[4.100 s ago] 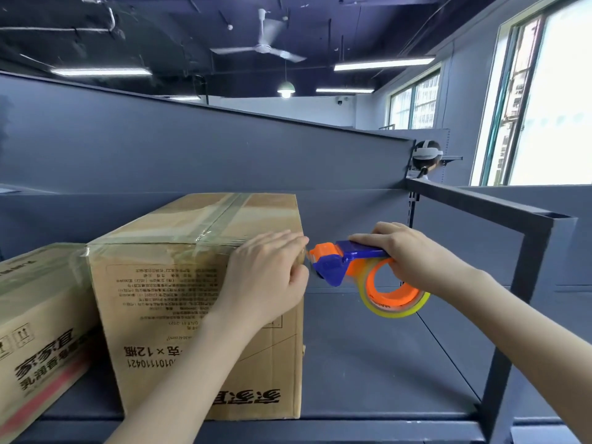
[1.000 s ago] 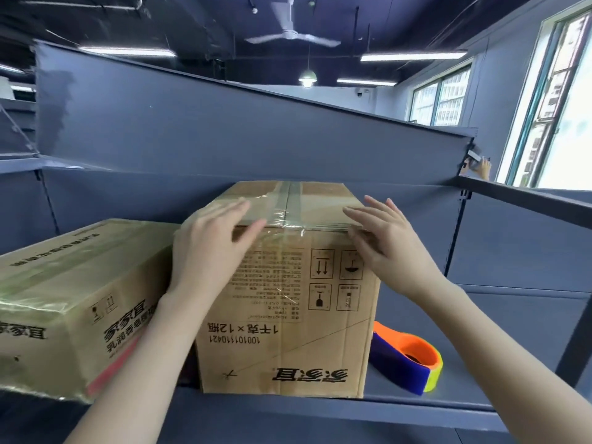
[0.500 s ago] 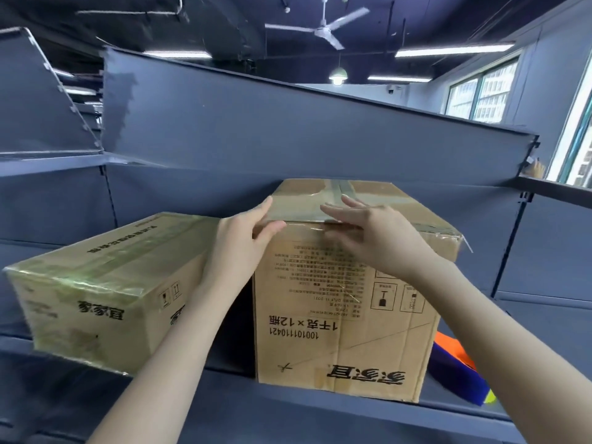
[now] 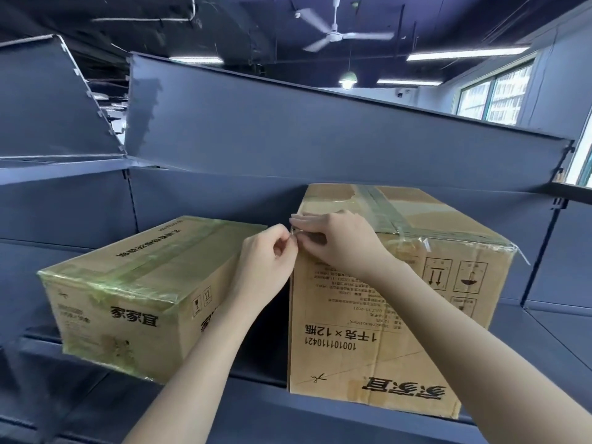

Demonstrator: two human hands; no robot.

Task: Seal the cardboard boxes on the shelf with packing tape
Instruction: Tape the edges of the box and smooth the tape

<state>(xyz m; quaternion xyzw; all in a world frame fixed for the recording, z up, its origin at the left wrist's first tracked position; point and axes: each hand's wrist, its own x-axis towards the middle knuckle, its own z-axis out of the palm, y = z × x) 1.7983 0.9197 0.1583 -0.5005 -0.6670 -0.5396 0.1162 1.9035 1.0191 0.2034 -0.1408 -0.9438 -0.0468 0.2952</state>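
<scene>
Two cardboard boxes stand on the grey shelf (image 4: 224, 411). The taller right box (image 4: 384, 322) has clear tape (image 4: 379, 208) along its top seam and over the front top edge. My left hand (image 4: 266, 261) is at this box's upper left front corner, fingers curled, pinching a loose tape end there. My right hand (image 4: 336, 241) lies across the same corner with straight fingers pressing the tape onto the top edge. The lower left box (image 4: 128, 283) is wrapped in yellowish tape. The tape dispenser is out of view.
A dark gap separates the two boxes. The shelf's grey back panel (image 4: 288, 149) rises behind them, and an upright post (image 4: 541, 251) stands to the right. A loose tape tail (image 4: 520, 254) sticks out at the right box's upper right corner.
The view has swung left, and the dispenser lying right of the box has left the frame. Both hands have slid left along the box's top edge to its left corner, where the left hand now pinches tape.
</scene>
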